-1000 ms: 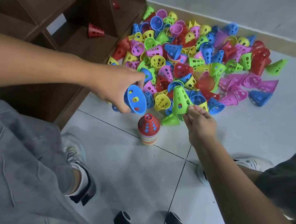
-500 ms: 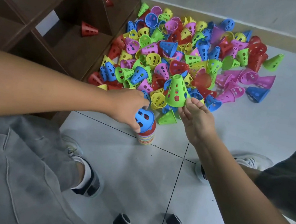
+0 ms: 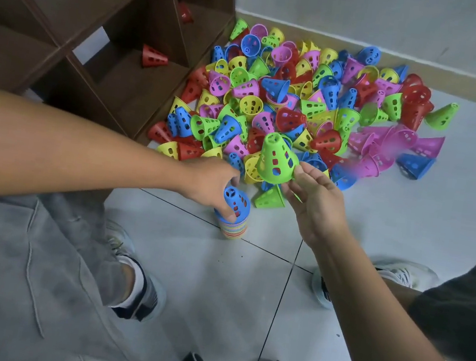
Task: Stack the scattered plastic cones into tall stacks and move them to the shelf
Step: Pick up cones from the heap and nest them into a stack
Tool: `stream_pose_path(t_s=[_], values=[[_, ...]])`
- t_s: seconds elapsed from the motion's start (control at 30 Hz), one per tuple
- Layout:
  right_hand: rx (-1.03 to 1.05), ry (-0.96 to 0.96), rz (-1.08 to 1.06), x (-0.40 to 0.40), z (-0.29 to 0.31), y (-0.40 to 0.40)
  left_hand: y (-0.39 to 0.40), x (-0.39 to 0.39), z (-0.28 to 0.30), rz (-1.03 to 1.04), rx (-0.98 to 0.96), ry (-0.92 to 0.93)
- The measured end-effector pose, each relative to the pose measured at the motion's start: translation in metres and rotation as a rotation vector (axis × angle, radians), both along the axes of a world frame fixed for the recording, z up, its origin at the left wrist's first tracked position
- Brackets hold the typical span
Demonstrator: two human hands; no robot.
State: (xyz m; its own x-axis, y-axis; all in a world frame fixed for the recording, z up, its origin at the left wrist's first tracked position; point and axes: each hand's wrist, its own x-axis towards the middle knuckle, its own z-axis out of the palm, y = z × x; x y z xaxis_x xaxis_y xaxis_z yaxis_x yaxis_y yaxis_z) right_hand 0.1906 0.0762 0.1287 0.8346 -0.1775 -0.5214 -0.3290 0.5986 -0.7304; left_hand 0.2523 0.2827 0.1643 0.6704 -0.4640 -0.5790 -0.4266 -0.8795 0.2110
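Stack: (image 3: 232, 225) stands on the floor, 6 o'clock of the loose pile (image 3: 301, 104).
Left hand: (image 3: 209, 185) fingers curled round the blue cone (image 3: 236, 203), seating it on top; press straight down.
Right hand: (image 3: 312, 202) pinches the green cone (image 3: 277, 159) by its rim; bring it over upright, wide end down.
Shelf: (image 3: 120, 52) at 10 o'clock.

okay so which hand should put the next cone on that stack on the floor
Probably the right hand: it already holds a green cone upright, just beside the stack. The left hand grips the blue cone on top of the stack and must let go first.
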Motion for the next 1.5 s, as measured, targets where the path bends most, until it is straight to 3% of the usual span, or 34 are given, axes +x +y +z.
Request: stream_pose_path(t_s=[0.1, 0.17, 0.27, 0.4, 0.5, 0.6, 0.7, 0.83, 0.9, 1.1, 1.23, 1.3, 1.5], values=[[-0.027, 0.004, 0.019, 0.003, 0.010, 0.006, 0.005, 0.000, 0.009, 0.098, -0.100, 0.033], [-0.057, -0.004, 0.062, 0.004, 0.018, 0.011, 0.007, -0.004, 0.021, 0.199, -0.271, 0.046], [-0.068, -0.070, 0.173, 0.008, 0.034, 0.019, 0.011, -0.013, 0.038, 0.283, -0.524, -0.022], [-0.144, -0.178, 0.382, 0.020, 0.055, 0.022, 0.022, -0.019, 0.050, 0.400, -0.685, -0.124], [-0.238, -0.206, 0.576, 0.033, 0.060, 0.021, 0.032, -0.019, 0.049, 0.436, -0.658, -0.192], [-0.399, -0.153, 0.554, 0.056, 0.039, 0.013, 0.035, -0.017, 0.044, 0.471, -0.593, -0.188], [-0.629, -0.039, 0.545, 0.080, -0.015, 0.004, 0.033, -0.018, 0.037, 0.467, -0.586, -0.084], [-1.057, 0.068, 0.809, 0.089, -0.087, -0.005, 0.029, -0.020, 0.031, 0.318, -0.475, -0.084], [-1.167, 0.094, 0.852, 0.083, -0.108, -0.009, 0.030, -0.022, 0.022, 0.254, -0.401, -0.061], [-1.118, 0.139, 0.937, 0.075, -0.129, -0.016, 0.034, -0.028, -0.013, 0.205, -0.242, 0.000], [-0.963, 0.189, 1.074, 0.085, -0.123, -0.019, 0.033, -0.031, -0.031, 0.245, -0.209, 0.059], [-0.845, 0.218, 1.047, 0.093, -0.116, -0.020, 0.034, -0.030, -0.036, 0.260, -0.202, 0.050], [-0.758, 0.274, 0.972, 0.122, -0.087, -0.026, 0.028, -0.034, -0.038, 0.358, -0.150, 0.071]])
